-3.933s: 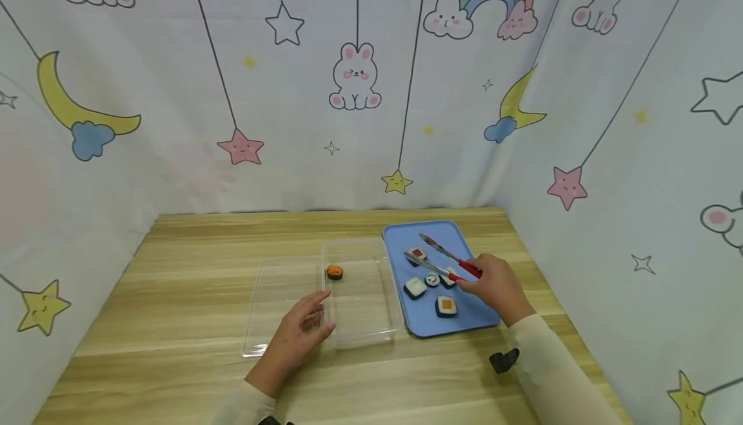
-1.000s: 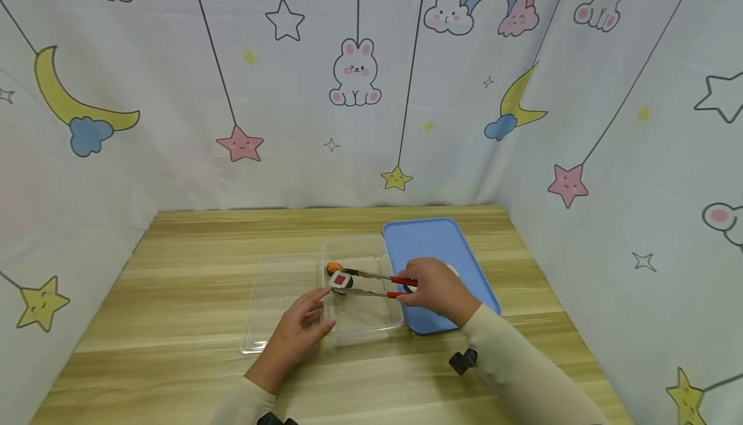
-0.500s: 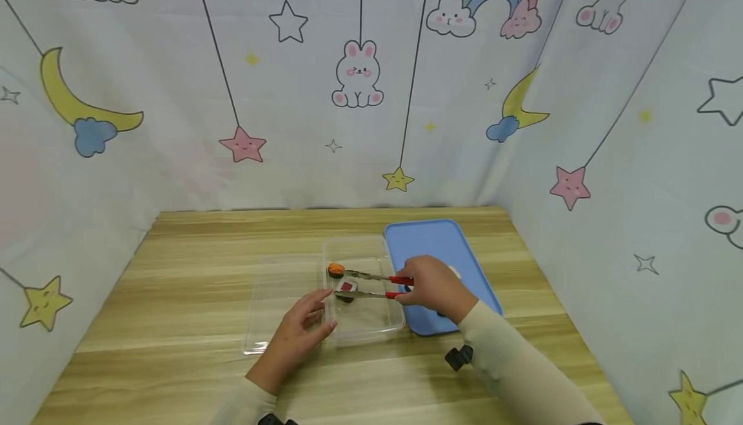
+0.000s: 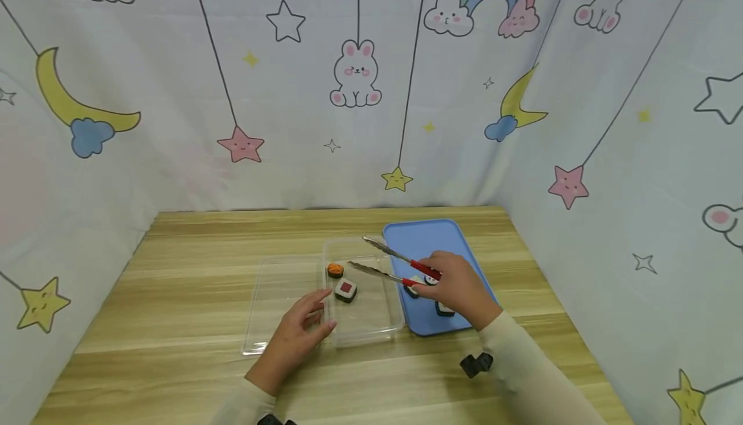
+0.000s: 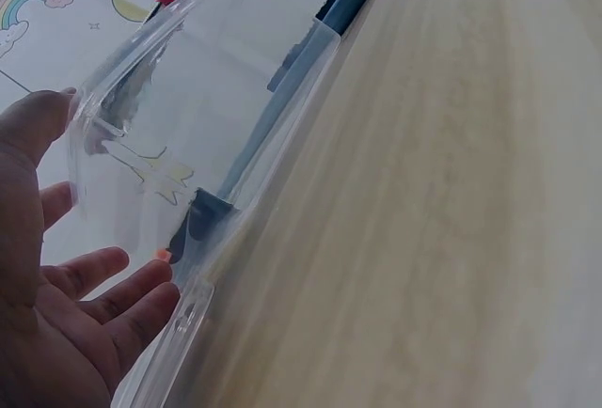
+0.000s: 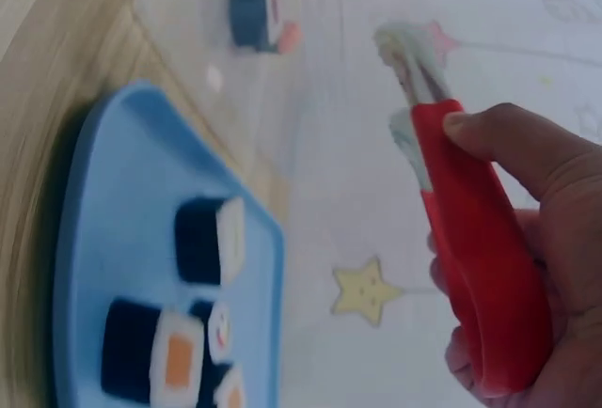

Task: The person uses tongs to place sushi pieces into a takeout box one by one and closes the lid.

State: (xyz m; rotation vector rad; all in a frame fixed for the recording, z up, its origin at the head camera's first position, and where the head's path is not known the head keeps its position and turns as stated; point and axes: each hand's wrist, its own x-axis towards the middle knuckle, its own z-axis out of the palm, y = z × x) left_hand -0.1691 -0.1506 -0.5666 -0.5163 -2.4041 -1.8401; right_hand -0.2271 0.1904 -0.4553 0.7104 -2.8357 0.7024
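Observation:
My right hand (image 4: 461,288) grips red-handled metal tongs (image 6: 484,258). The tongs' arms are spread, with nothing between their tips, over the right side of a clear plastic container (image 4: 371,315). Inside the container, a square sushi roll with a red centre (image 4: 346,290) lies just in front of an orange-topped sushi piece (image 4: 335,270), near the left wall. My left hand (image 4: 298,333) rests by that wall, fingers loosely spread and fingertips right at it. In the left wrist view, the thumb and fingers (image 5: 141,300) lie along the clear plastic.
The blue tray (image 4: 426,235) sits right of the container, holding several sushi pieces, one with an orange centre (image 6: 179,356). My right hand partly hides them in the head view. A flat clear lid (image 4: 278,302) lies to the container's left. A patterned cloth (image 4: 290,173) hangs behind.
The red-centred roll, earlier on the tray, was carried into the container by the tongs and let go. The tongs have since opened and drawn back up and right. My left hand stayed put.

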